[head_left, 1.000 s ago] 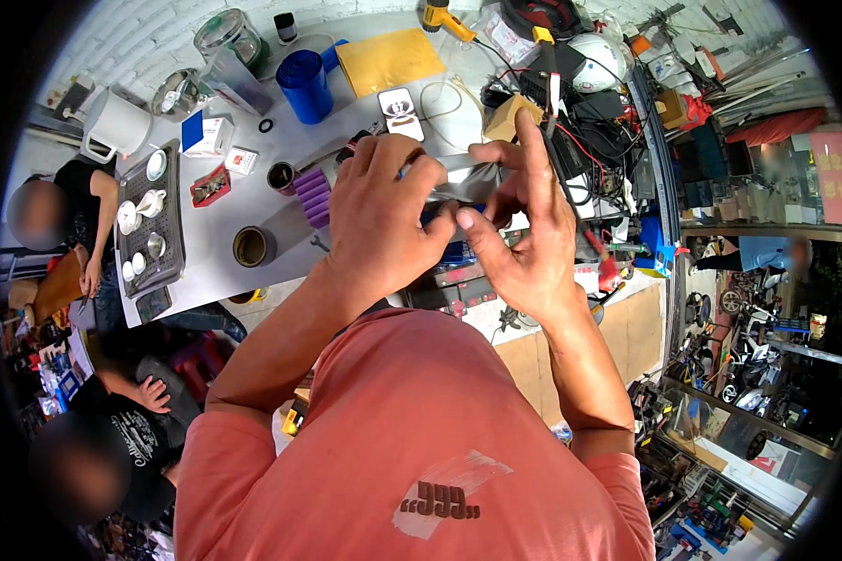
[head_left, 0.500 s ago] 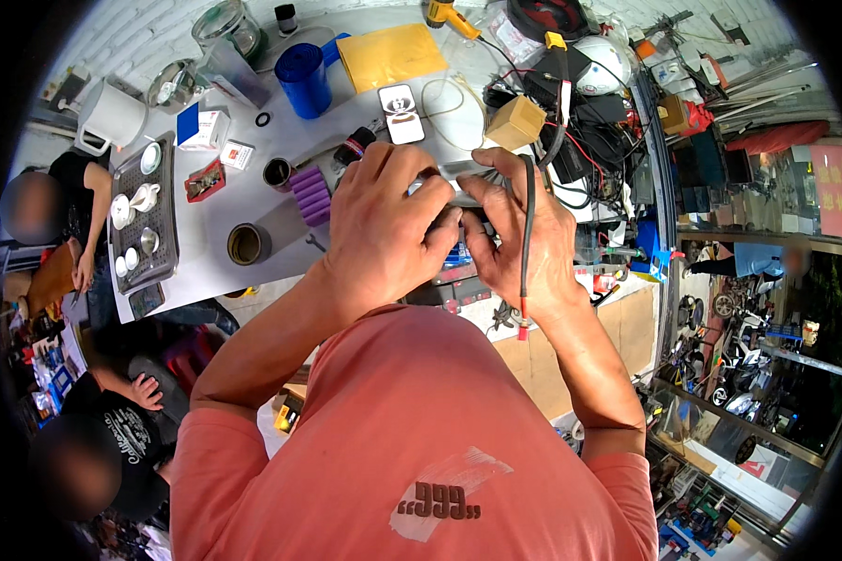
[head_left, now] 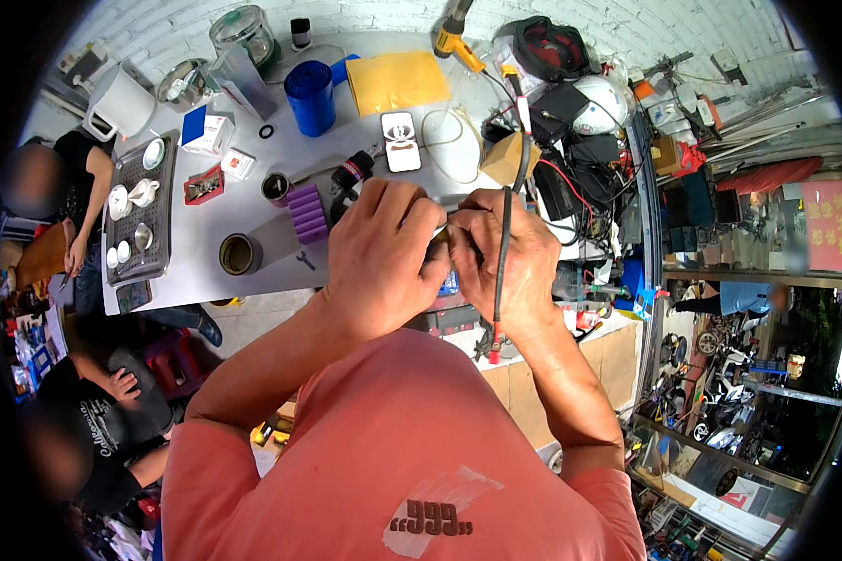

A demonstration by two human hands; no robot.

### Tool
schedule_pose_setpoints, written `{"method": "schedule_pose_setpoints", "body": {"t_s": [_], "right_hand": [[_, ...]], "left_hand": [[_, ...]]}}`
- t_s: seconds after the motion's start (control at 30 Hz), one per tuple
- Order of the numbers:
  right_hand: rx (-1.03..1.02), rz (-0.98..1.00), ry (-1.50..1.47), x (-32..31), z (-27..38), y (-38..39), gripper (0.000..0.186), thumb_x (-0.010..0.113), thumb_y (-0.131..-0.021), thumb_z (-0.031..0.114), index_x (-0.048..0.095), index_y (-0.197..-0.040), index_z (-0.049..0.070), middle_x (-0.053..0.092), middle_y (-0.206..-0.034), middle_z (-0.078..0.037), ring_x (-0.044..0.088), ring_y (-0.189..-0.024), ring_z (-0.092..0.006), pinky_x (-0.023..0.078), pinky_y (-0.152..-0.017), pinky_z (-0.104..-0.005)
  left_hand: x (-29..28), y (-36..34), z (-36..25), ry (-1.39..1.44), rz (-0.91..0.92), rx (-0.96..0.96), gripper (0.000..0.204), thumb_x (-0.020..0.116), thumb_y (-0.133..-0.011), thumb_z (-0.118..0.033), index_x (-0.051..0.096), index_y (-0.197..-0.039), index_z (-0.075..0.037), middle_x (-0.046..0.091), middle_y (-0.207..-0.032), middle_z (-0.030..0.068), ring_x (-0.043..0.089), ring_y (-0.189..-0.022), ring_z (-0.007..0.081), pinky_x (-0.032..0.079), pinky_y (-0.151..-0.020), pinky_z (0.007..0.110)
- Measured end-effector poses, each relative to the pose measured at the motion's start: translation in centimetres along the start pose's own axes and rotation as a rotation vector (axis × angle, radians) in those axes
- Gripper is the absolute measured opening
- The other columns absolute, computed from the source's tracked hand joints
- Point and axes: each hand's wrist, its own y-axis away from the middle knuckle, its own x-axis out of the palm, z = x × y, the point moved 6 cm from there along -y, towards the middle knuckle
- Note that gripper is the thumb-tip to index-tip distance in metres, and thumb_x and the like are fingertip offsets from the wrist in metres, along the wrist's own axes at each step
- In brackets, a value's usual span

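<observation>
Black, red-tipped slim rubbery cable (head_left: 504,248) crossed over the right hand (head_left: 526,257), three o'clock from the left hand (head_left: 374,243); both curled narrow, any held thing hidden. Handling seemed unfinished; steps done or left couldn't be told.

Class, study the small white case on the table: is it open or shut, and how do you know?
Open: the small white case has its two halves edge to edge, not stacked, with their insides showing.

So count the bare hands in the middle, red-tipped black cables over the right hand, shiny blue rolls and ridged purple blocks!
Bare left hand and right hand: 2
Red-tipped black cable: 1
Shiny blue roll: 1
Ridged purple block: 1
Total: 5
</observation>
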Motion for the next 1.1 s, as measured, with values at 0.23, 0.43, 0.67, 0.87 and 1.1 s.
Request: {"method": "schedule_pose_setpoints", "body": {"t_s": [0.23, 0.43, 0.67, 0.87, 1.1], "right_hand": [[0.077, 0.016, -0.033, 0.2, -0.5, -0.3, 0.010, 0.083, -0.088, 0.007, 0.080, -0.097, 0.006, 0.074, -0.108, -0.011, 0.076, -0.085, -0.0354, 0.061, -0.076, -0.0462], [0.095, 0.016, -0.056, 0.0, -0.7, -0.6, 0.011, 0.086, -0.086, 0.004, 0.080, -0.095, 0.005, 0.077, -0.102, -0.010, 0.078, -0.083, -0.0336, 0.062, -0.072, -0.0439], [0.103, 0.033, -0.050, 0.0, -0.5, -0.7, 0.009, 0.084, -0.086, 0.007, 0.079, -0.094, 0.006, 0.072, -0.100, -0.012, 0.076, -0.083, -0.0377, 0.059, -0.072, -0.0476], [0.136, 0.094, -0.047, 0.2, -1.0, -0.8, 0.008, 0.082, -0.089, 0.009, 0.079, -0.095, 0.004, 0.071, -0.099, -0.014, 0.075, -0.081, -0.0403, 0.059, -0.070, -0.0499], [0.146, 0.078, -0.059, -0.1, -1.1, -0.9, 0.009, 0.083, -0.087, 0.009, 0.080, -0.094, 0.004, 0.075, -0.098, -0.010, 0.076, -0.081, -0.0364, 0.060, -0.070, -0.0450]], "left_hand": [[-0.4, 0.5, 0.3, 0.034, -0.059, 0.010, 0.043, 0.088, -0.075, -0.005, 0.068, -0.113, -0.006, 0.069, -0.119, 0.0129, 0.070, -0.106, 0.0390, 0.059, -0.082, 0.050], [-0.8, 0.5, 0.5, 0.034, -0.032, 0.069, 0.037, 0.087, -0.077, -0.005, 0.066, -0.107, -0.006, 0.068, -0.117, 0.0129, 0.071, -0.104, 0.0369, 0.060, -0.080, 0.047], [-1.8, 0.5, 0.2, 0.004, 0.076, 0.125, 0.036, 0.091, -0.076, -0.010, 0.065, -0.101, -0.005, 0.067, -0.117, 0.0117, 0.071, -0.103, 0.0331, 0.060, -0.078, 0.043], [-0.5, -1.2, -0.4, -0.089, 0.053, 0.069, 0.040, 0.090, -0.075, -0.012, 0.061, -0.102, -0.006, 0.060, -0.108, 0.0112, 0.069, -0.097, 0.0340, 0.058, -0.075, 0.046], [-0.4, -1.8, -0.9, -0.144, 0.096, 0.081, 0.035, 0.082, -0.078, -0.007, 0.060, -0.105, -0.006, 0.059, -0.108, 0.0128, 0.069, -0.101, 0.0349, 0.059, -0.074, 0.046]]}}
